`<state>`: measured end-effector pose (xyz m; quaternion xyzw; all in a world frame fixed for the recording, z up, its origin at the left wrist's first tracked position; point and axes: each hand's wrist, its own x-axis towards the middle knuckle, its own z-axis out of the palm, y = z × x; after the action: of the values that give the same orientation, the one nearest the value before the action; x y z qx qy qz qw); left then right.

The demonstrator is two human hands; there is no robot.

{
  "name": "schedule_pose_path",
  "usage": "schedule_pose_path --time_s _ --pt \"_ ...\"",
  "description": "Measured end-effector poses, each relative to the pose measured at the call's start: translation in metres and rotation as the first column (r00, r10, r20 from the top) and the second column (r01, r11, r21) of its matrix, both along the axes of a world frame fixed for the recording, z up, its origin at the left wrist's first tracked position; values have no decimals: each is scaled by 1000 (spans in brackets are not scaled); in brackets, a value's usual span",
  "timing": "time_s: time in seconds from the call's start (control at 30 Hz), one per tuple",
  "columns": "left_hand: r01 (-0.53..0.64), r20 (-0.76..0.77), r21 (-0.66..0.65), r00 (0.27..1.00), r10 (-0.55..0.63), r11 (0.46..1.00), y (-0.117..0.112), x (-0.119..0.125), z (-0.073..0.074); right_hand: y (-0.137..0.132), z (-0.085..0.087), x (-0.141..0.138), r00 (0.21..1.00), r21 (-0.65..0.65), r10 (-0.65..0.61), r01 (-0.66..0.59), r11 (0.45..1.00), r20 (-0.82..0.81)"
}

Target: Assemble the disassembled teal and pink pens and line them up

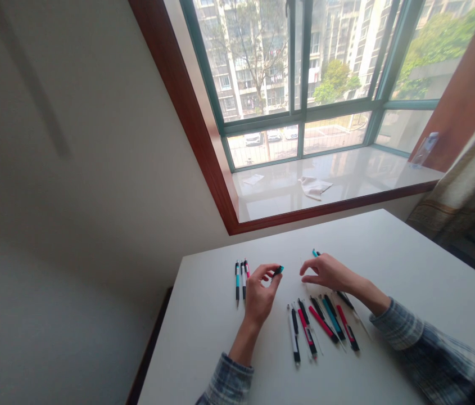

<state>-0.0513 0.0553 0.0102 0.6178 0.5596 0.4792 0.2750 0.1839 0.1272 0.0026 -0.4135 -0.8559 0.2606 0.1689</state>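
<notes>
My left hand [261, 292] pinches a small black and teal pen part [278, 271] between thumb and fingertips, above the table. To its right, my right hand [325, 271] hovers with thumb and index finger apart and nothing visible between them. Just behind that hand lies a teal and black pen piece [315, 253], partly covered by it. Assembled pens, one of them teal [237, 283], stand in a row left of my left hand, the rightmost partly hidden. Nearer to me lie several pen parts: a white barrel [294, 337], red barrels [321, 323], a teal barrel [333, 318], black grips and thin refills.
All the pens lie on a white table [203, 337] against the wall. Beyond it is a window sill [275, 197] with a crumpled white cloth [315, 187] and a clear bottle [425, 151]. A curtain [452, 197] hangs at the right.
</notes>
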Motion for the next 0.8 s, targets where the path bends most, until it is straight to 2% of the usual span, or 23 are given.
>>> schedule_pose_path --time_s 0.23,0.33,0.4,0.63,0.8 --pt "4 5 -14 1000 -4 1000 -1 0 1 0 -5 -4 999 -16 -12 13 1000 52" --pt "20 -7 -17 1000 -20 1000 -2 1 1 -3 -4 -6 997 -40 -41 38 998 -62" --pt "33 -20 -16 999 -33 999 -3 2 2 -4 -4 -8 981 -105 -57 37 994 -185" --pt "77 -76 2 994 -76 997 -6 8 6 -7 -15 -20 837 -376 -138 -86 922 -530" --pt "101 -108 27 989 -98 995 -7 10 9 -9 -18 -27 701 -534 -244 -227 814 -670"
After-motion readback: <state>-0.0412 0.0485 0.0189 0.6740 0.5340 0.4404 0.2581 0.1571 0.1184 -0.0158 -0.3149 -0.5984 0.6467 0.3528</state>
